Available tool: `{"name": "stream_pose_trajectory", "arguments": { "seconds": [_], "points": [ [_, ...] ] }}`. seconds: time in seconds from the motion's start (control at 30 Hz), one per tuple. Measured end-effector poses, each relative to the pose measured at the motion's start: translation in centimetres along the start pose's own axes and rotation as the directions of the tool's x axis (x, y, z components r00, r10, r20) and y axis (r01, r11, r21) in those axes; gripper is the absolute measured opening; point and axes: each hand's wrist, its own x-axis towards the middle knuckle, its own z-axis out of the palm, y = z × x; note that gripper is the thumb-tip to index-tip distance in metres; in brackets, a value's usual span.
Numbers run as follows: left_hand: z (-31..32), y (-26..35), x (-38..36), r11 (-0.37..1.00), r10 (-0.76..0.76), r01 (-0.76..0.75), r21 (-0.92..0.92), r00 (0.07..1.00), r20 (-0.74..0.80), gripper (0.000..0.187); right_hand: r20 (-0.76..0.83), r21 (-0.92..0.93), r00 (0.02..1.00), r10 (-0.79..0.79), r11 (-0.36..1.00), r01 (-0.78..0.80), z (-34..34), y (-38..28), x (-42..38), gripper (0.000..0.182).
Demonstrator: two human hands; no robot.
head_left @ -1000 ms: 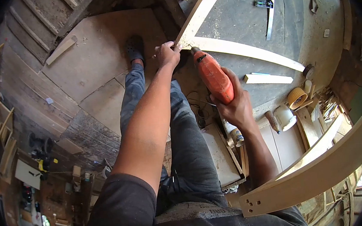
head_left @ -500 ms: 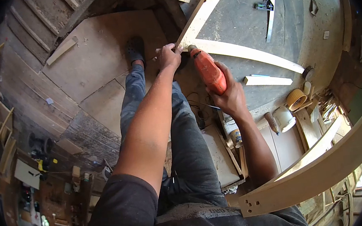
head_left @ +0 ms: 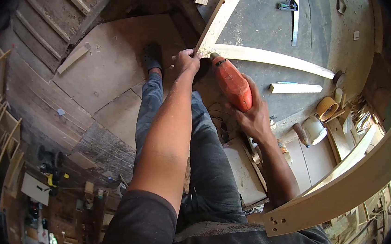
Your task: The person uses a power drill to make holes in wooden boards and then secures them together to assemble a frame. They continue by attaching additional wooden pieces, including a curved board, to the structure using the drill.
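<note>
My right hand [head_left: 254, 117] is wrapped around a red power drill [head_left: 233, 82]. The drill's nose points at a corner where a straight wooden piece [head_left: 228, 8] meets a curved wooden piece [head_left: 276, 60]. Sawdust lies on that corner. I cannot make out the drill bit. At the same corner my left hand [head_left: 186, 61] grips the end of the straight piece, its fingers partly hidden.
On the dark worktop [head_left: 261, 23] lie a clamp-like tool [head_left: 287, 5], a wood offcut [head_left: 296, 88] and a round dark object [head_left: 338, 79]. A large curved board [head_left: 346, 197] crosses the lower right. A yellow-brown cup [head_left: 327, 107] and white container [head_left: 315, 130] stand at right.
The whole view has shifted slightly right and down. My right hand and the drill have tilted a little and drawn slightly back from the corner. My left hand keeps its place on the wood.
</note>
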Motion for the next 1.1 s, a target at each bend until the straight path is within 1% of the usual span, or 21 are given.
{"name": "stream_pose_trajectory", "arguments": {
  "seconds": [0.2,0.27,0.3,0.33,0.4,0.43,0.47,0.5,0.53,0.57,0.6,0.67,0.73,0.8,0.83,0.9,0.93,0.97,1.0,1.07,1.1],
  "points": [
    [0.4,-0.9,-0.4,0.981,0.146,-0.144,0.131,0.989,-0.007,0.040,0.003,0.084,1.000,0.024,0.996,-0.024,-3.1,-2.3,-5.4,0.080],
    [0.9,-1.7,-0.5,0.889,0.403,-0.359,0.284,0.908,-0.113,0.043,0.001,0.139,1.000,0.009,0.990,-0.009,-4.2,-2.3,-7.6,0.081],
    [-0.1,-1.0,-1.0,0.815,0.447,-0.405,0.414,0.894,-0.005,0.061,0.021,0.110,0.999,0.029,0.994,-0.031,-4.6,-2.1,-8.6,0.082],
    [-0.6,-0.6,-1.2,0.803,0.468,-0.421,0.422,0.884,-0.009,0.061,0.041,0.083,0.998,0.050,0.995,-0.053,-4.9,-1.7,-9.6,0.082],
    [-1.3,-0.4,-0.8,0.518,0.789,-0.575,0.634,0.607,-0.094,0.080,0.066,0.191,0.990,0.125,0.972,-0.136,-4.7,0.0,-11.3,0.083],
    [-2.1,-0.3,-0.2,0.345,0.851,-0.644,0.683,0.521,0.062,0.094,0.041,0.233,0.991,0.130,0.963,-0.135,-4.3,0.9,-12.2,0.084],
    [-2.9,0.2,0.1,0.324,0.860,-0.648,0.690,0.505,0.070,0.094,0.014,0.275,0.991,0.135,0.952,-0.133,-3.8,1.9,-13.0,0.086],
    [-3.8,0.7,0.1,0.099,0.891,-0.720,0.687,0.372,0.261,0.094,0.005,0.338,0.987,0.162,0.928,-0.154,-3.3,2.8,-13.8,0.087],
    [-4.4,1.2,-0.1,-0.130,0.866,-0.758,0.639,0.228,0.446,0.094,-0.011,0.352,0.986,0.164,0.924,-0.149,-2.9,3.4,-14.5,0.087],
    [-4.5,1.2,-0.1,-0.287,0.800,-0.719,0.632,0.182,0.571,0.095,0.005,0.430,0.972,0.235,0.877,-0.214,-2.5,3.9,-15.3,0.086],
    [-4.3,1.0,-0.5,-0.308,0.795,-0.716,0.627,0.168,0.583,0.095,0.027,0.503,0.953,0.301,0.820,-0.273,-2.0,4.5,-16.0,0.085],
    [-3.5,-0.8,-2.6,-0.434,0.636,-0.653,0.621,0.266,0.724,0.090,-0.007,0.530,0.942,0.337,0.800,-0.282,-0.5,6.0,-17.8,0.086],
    [-1.4,-5.6,-5.3,-0.653,0.292,-0.620,0.436,0.325,0.899,0.088,-0.096,0.584,0.929,0.358,0.776,-0.238,0.5,6.0,-19.2,0.081],
    [0.6,-14.3,-5.9,-0.360,-0.128,-0.879,0.314,0.380,0.916,0.069,-0.127,0.623,0.911,0.393,0.746,-0.235,3.1,11.5,-26.1,0.078],
    [-1.0,-13.2,-8.8,-0.233,-0.174,-0.905,0.356,0.399,0.900,0.062,-0.140,0.645,0.892,0.430,0.723,-0.247,5.3,13.4,-29.2,0.075],
    [-3.8,-11.1,-11.0,0.307,-0.113,-0.798,0.518,0.510,0.853,0.052,-0.174,0.697,0.845,0.505,0.669,-0.256,8.5,16.4,-27.6,0.069],
    [-4.8,-10.6,-10.7,0.266,-0.114,-0.812,0.519,0.508,0.854,0.052,-0.183,0.725,0.819,0.544,0.637,-0.261,10.5,18.1,-29.2,0.066],
    [-6.1,-10.9,-9.6,0.478,-0.008,-0.649,0.592,0.671,0.742,0.048,-0.175,0.861,0.760,0.626,0.471,-0.190,4.6,10.2,-27.1,0.056],
    [-7.9,-11.2,-8.6,0.677,0.049,-0.453,0.580,0.814,0.579,0.045,-0.108,0.911,0.760,0.641,0.370,-0.183,6.3,12.5,-27.9,0.061],
    [-12.7,-10.4,-7.4,0.850,0.219,-0.403,0.340,0.857,0.467,0.037,-0.256,0.849,0.776,0.576,0.518,-0.105,4.4,10.9,-27.7,0.078],
    [-15.1,-9.6,-8.2,0.756,0.426,-0.555,0.347,0.820,0.383,0.034,-0.313,0.799,0.773,0.552,0.593,-0.100,3.4,10.0,-28.1,0.081]
  ]
}}
